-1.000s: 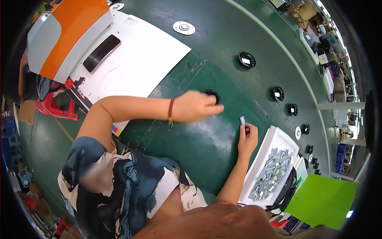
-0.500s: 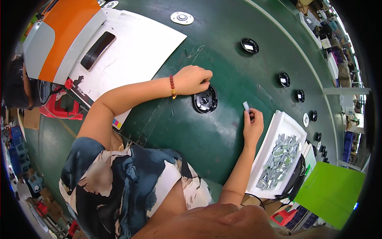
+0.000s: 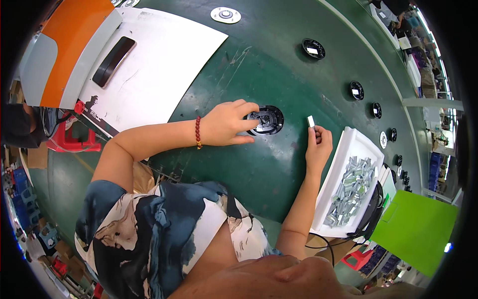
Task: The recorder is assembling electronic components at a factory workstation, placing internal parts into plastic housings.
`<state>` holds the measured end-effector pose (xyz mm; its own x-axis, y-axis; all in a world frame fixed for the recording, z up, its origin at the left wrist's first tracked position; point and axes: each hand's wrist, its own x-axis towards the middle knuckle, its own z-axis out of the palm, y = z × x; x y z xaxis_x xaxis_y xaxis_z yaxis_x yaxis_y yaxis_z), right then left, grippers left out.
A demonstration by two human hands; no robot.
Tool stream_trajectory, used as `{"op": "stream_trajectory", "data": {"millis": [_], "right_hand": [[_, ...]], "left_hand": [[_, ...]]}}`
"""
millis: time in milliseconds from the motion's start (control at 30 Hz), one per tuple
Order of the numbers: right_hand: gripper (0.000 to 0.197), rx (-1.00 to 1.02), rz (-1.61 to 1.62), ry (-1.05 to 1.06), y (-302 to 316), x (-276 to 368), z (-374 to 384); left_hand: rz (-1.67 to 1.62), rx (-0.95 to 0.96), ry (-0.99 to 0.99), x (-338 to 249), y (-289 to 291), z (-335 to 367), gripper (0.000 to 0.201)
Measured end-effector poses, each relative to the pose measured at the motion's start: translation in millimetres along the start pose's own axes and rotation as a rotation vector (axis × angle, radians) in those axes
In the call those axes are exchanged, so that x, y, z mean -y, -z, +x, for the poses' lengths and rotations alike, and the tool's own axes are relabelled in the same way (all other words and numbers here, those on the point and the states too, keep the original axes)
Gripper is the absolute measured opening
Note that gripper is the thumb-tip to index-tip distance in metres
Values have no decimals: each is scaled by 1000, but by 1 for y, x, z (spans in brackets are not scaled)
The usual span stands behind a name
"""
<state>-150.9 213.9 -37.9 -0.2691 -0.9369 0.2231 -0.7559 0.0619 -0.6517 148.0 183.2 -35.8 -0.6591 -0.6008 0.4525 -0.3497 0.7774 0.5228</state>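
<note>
A black oval plastic housing [image 3: 271, 119] lies on the green tabletop in front of me, its inner side facing up. My left hand [image 3: 233, 122] is at its left edge, fingers apart, with the fingertips over or touching the rim; I cannot tell which. A beaded bracelet [image 3: 198, 132] circles that wrist. To the right, my right hand [image 3: 319, 144] pinches a small whitish-grey rectangular block [image 3: 311, 121] upright between thumb and fingers. Close beside this hand stands a white tray [image 3: 322, 209] holding many small silvery-grey blocks [image 3: 351, 192].
More black housings [image 3: 313, 49] and a white oval part [image 3: 225, 15] lie along the far side and right. At left are a white board [image 3: 164, 55], a black oblong device [image 3: 113, 62] and an orange-grey machine [image 3: 74, 50]. A green panel [image 3: 418, 231] and black cables [image 3: 366, 226] are at right.
My left hand has opened and moved down-left of the housing. The housing has shifted right and turned, now lying more sideways. My right hand still holds the small block, tilted slightly differently.
</note>
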Motion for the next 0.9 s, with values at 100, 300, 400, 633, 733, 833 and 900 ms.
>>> {"op": "stream_trajectory", "data": {"millis": [100,300,400,633,733,833,900], "right_hand": [[12,63,145,36,0,11,-4],[20,261,162,236,3,40,-18],[27,330,36,361,3,45,-22],[27,319,-114,483,-2,63,-27],[26,349,-131,489,-3,69,-27],[26,330,-170,489,-6,69,-29],[27,323,-185,489,-7,71,-31]], "left_hand": [[-17,4,-43,4,-14,-2,32],[-128,11,-79,7,-14,-1,27],[-150,39,-90,8,-13,1,27],[-195,72,-112,8,-14,1,28],[-198,83,-109,7,-14,1,27],[-208,89,-96,7,-14,1,27],[-210,91,-89,6,-13,1,27]]}}
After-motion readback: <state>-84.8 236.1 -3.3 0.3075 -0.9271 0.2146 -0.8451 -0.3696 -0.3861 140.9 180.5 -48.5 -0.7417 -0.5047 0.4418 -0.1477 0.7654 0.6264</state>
